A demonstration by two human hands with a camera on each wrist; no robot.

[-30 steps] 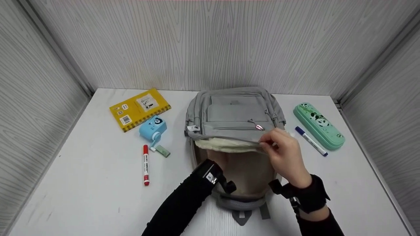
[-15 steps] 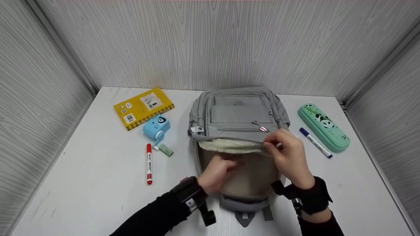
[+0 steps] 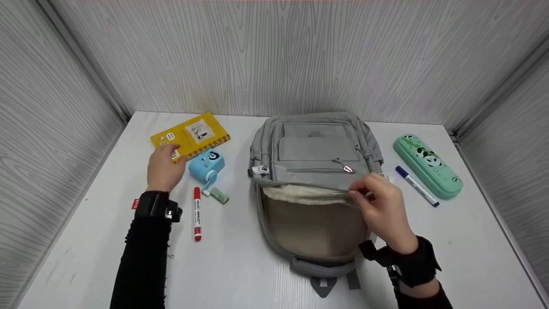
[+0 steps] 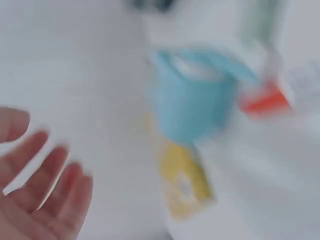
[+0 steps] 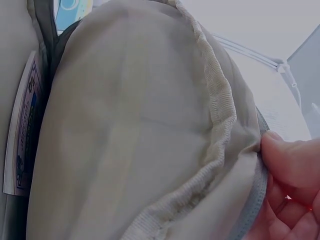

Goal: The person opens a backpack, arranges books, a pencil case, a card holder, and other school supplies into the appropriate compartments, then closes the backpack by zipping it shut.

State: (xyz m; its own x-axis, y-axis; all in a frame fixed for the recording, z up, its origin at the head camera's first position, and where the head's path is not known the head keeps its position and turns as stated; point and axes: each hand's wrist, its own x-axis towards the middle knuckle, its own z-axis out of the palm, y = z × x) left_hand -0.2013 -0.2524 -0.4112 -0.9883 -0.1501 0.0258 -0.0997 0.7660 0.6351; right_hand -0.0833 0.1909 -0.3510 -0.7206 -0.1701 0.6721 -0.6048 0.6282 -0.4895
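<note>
A grey backpack [image 3: 317,150] lies on its back on the table, its main compartment unzipped. At the right edge of the opening, my right hand [image 3: 381,206] pinches the zippered rim of the front panel and holds it raised; the right wrist view shows the thumb [image 5: 290,157] on that rim. My left hand [image 3: 165,167] reaches over the near left corner of a yellow notebook [image 3: 188,137], its fingers spread in the blurred left wrist view. Whether it touches the notebook I cannot tell. Beside that hand is a light blue pencil sharpener [image 3: 207,164] with a crank.
A red marker [image 3: 197,214] and a green eraser [image 3: 219,195] lie left of the backpack. To its right are a blue marker [image 3: 417,186] and a green panda pencil case [image 3: 428,166]. Inside the backpack stands a printed, book-like item [image 5: 22,130]. Walls enclose the table's back and sides.
My left hand has come out of the backpack's opening and moved far left to the notebook. The right hand keeps hold of the rim. The head view has shifted slightly.
</note>
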